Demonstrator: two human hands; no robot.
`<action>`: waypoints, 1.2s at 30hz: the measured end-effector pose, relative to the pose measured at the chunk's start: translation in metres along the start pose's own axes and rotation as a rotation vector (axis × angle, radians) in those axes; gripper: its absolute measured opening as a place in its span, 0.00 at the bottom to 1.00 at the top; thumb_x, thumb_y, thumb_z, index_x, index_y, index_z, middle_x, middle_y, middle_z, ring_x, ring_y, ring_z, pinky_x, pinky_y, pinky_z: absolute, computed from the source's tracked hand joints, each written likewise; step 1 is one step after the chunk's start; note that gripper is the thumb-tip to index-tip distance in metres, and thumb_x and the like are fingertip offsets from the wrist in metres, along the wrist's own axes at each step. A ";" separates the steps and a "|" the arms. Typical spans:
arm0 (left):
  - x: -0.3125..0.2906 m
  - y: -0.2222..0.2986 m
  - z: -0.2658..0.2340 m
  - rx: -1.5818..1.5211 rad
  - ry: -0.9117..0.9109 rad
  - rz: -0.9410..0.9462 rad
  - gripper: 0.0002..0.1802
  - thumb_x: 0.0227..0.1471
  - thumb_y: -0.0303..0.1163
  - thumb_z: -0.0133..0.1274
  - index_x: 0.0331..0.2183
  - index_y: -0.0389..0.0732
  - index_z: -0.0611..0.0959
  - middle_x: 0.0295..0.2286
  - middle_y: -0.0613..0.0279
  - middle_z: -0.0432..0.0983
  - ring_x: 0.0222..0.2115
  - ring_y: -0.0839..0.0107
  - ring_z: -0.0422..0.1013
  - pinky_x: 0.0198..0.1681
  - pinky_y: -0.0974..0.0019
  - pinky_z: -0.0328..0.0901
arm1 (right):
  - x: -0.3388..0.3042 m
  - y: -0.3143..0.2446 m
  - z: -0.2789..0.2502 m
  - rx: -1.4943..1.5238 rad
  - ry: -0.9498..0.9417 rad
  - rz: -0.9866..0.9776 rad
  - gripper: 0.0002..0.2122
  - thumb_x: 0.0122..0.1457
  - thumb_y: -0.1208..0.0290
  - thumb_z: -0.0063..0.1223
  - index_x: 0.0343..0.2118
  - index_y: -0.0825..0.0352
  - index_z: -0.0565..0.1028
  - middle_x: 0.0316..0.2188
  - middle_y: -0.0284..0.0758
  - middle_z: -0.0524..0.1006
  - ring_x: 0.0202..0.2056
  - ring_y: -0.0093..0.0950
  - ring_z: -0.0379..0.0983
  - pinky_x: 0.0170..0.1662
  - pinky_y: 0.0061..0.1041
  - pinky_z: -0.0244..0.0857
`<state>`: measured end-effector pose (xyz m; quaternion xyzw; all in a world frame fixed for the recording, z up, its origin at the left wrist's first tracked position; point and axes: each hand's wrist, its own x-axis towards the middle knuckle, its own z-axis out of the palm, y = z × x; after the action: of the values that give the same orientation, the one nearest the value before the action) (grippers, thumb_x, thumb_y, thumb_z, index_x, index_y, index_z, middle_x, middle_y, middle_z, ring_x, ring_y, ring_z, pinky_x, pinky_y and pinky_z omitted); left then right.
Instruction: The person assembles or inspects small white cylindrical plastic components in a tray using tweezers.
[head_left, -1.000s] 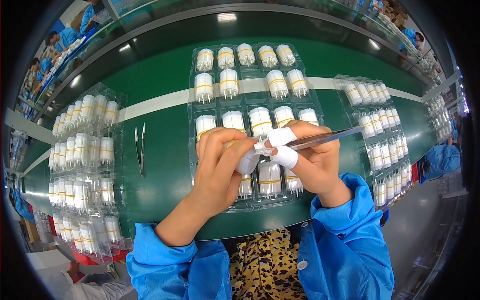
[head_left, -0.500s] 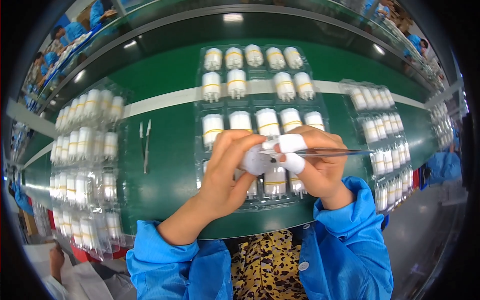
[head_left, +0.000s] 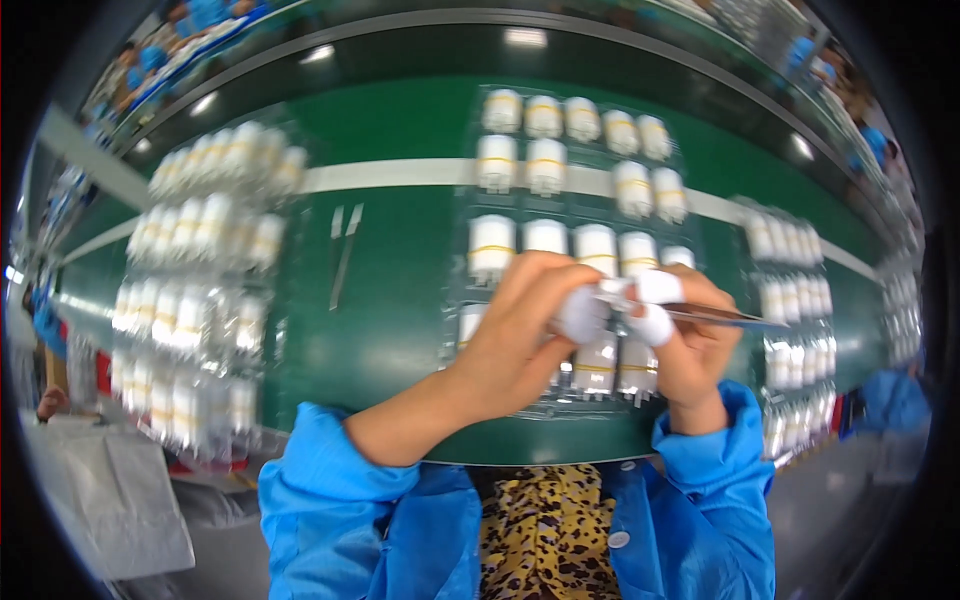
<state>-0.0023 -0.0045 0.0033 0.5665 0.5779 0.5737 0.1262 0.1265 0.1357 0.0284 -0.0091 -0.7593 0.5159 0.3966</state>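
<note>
My left hand (head_left: pixel 515 335) is wrapped round a white cylindrical part (head_left: pixel 578 316), its end turned toward my right hand. My right hand (head_left: pixel 697 350) pinches metal tweezers (head_left: pixel 735 318), with white covers on the thumb and forefinger. The tweezer tips meet the end of the cylindrical part, where blur hides the detail. Beneath both hands lies a clear plastic tray (head_left: pixel 545 408) with rows of white cylinders (head_left: pixel 492 245), each with a yellow band and short pins. One slot in the second row holds no cylinder.
Stacked clear trays of similar white cylinders (head_left: pixel 190 315) stand at the left, and more cylinders (head_left: pixel 795 300) in trays at the right. A second pair of tweezers (head_left: pixel 345 258) lies on the green table (head_left: pixel 370 340). Other people in blue work beyond.
The whole scene has shifted right in view, and the left trays show more blur. Both hands keep hold of the cylindrical part and the tweezers.
</note>
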 end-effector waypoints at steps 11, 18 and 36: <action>0.002 0.002 0.006 -0.089 -0.020 -0.072 0.29 0.42 0.13 0.53 0.49 0.36 0.72 0.44 0.52 0.65 0.43 0.58 0.67 0.39 0.65 0.68 | 0.003 -0.007 -0.006 0.002 -0.026 0.056 0.07 0.47 0.83 0.60 0.32 0.71 0.79 0.28 0.38 0.79 0.31 0.26 0.75 0.34 0.22 0.68; 0.000 0.002 0.006 -0.103 -0.019 -0.087 0.29 0.42 0.13 0.53 0.49 0.36 0.72 0.43 0.51 0.66 0.43 0.57 0.67 0.40 0.64 0.68 | 0.004 -0.003 -0.008 -0.031 -0.068 -0.025 0.08 0.51 0.80 0.60 0.36 0.71 0.78 0.27 0.39 0.79 0.28 0.25 0.76 0.31 0.21 0.67; 0.006 0.006 0.003 0.128 0.025 0.011 0.30 0.35 0.14 0.56 0.46 0.37 0.74 0.41 0.52 0.69 0.42 0.53 0.66 0.44 0.58 0.62 | 0.008 -0.003 -0.014 0.035 -0.050 0.008 0.11 0.48 0.78 0.63 0.36 0.69 0.80 0.30 0.39 0.79 0.32 0.27 0.75 0.35 0.23 0.67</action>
<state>0.0013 0.0000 0.0104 0.5693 0.6119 0.5434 0.0792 0.1308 0.1486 0.0373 0.0079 -0.7599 0.5306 0.3755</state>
